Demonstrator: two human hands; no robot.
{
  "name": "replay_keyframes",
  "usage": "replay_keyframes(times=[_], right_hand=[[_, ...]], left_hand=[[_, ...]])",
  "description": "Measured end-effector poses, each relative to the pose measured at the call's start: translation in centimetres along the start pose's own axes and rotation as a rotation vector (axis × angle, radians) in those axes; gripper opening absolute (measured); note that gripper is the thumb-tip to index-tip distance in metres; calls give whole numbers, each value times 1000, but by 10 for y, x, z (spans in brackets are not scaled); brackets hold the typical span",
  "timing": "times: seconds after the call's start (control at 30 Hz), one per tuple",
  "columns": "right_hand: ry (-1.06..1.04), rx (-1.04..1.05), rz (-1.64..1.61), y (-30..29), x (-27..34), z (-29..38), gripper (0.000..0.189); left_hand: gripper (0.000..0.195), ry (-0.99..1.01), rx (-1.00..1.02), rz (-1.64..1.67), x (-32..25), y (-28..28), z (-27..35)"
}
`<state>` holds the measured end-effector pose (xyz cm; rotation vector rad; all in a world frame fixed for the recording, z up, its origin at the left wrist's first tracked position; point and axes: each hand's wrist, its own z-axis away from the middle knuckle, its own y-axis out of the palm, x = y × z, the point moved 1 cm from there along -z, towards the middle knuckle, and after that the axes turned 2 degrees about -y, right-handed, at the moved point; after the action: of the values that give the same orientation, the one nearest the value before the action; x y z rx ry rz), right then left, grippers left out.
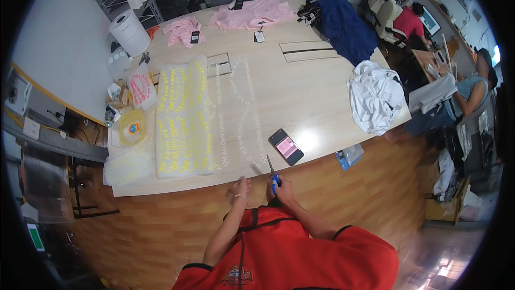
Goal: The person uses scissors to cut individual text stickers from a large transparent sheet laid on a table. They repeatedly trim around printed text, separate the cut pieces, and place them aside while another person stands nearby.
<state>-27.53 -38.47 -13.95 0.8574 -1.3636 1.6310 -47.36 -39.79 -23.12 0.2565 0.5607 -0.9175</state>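
My right hand [285, 190] grips a pair of scissors [275, 182] by its blue handles, the blades pointing away over the table's front edge. My left hand [239, 190], a bracelet at its wrist, is at that same edge; whether its fingers are apart is too small to tell. Ahead of it lies a transparent transfer film [237, 121] with white lettering. Left of that, a pile of transfer film with yellow lettering [181, 121] covers part of the table [314, 101]. A smartphone [286, 147] with a lit screen rests beyond the scissors.
Pink garments [253, 14] with hang tags lie along the far side. Dark blue garments [346, 24] and a crumpled white cloth [376, 97] occupy the right end. A yellow basket [132, 127] and a white cylindrical appliance [129, 32] stand left. Two people sit beyond the right end.
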Motion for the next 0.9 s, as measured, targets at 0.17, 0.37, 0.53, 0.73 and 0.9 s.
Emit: replay_keyframes(times=[0.17,0.37,0.53,0.73,0.9], right_hand=[[82,19,62,6,-12,-8,26],[-4,74,-26,-1,-35,-6,19],[-13,126,-5,-26,-67,-20,24],[85,258,148,-49,-81,-46,37],[-2,390,133,-56,-55,-60,39]], left_hand=[[50,-57,-186,-14,-17,13,5],[50,228,-289,-603,21,-20,-23],[64,-39,-242,-106,-38,24,41],[70,-54,-380,-399,-46,46,59],[53,117,-318,-327,-25,43,53]])
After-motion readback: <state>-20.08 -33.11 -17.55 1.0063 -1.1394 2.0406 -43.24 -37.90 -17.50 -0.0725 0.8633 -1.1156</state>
